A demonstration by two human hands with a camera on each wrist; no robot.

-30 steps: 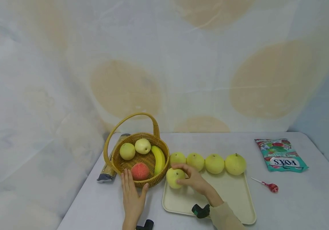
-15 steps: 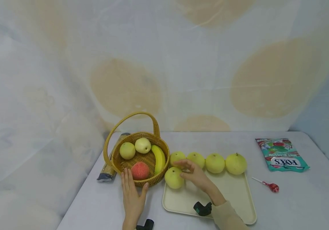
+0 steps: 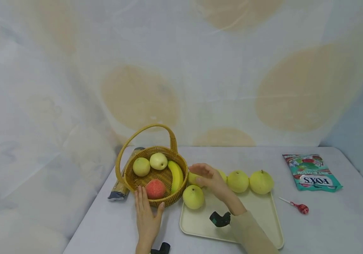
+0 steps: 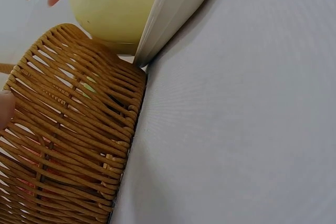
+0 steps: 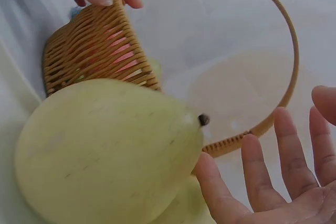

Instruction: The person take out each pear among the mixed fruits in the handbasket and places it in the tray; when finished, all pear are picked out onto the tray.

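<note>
My left hand (image 3: 148, 222) rests at the near rim of a wicker basket (image 3: 170, 199), fingers extended over the edge. Inside lie a red peach (image 3: 155, 189), a banana (image 3: 176, 176), a pale green apple (image 3: 158, 161) and a round yellow-green fruit (image 3: 141, 167). At the left of a cream tray (image 3: 207, 227) sits a pale yellow-green pomelo (image 3: 193, 197), its dark stem showing in the right wrist view. Empty, my right hand (image 3: 212, 181) hovers just behind it with spread fingers (image 5: 294, 161), partly covering the back row of pomelos (image 3: 238, 181).
Right of the tray lie a red lollipop (image 3: 302, 208) and a teal FOX'S candy bag (image 3: 313, 173). A gold and black packet (image 3: 118, 191) is tucked beside the basket's left side. The basket's tall handle (image 3: 151, 126) arches above its rim.
My right hand has let go of the front pomelo and moved back and up over the rear row. That pomelo stays on the tray's left side. The left hand keeps its place.
</note>
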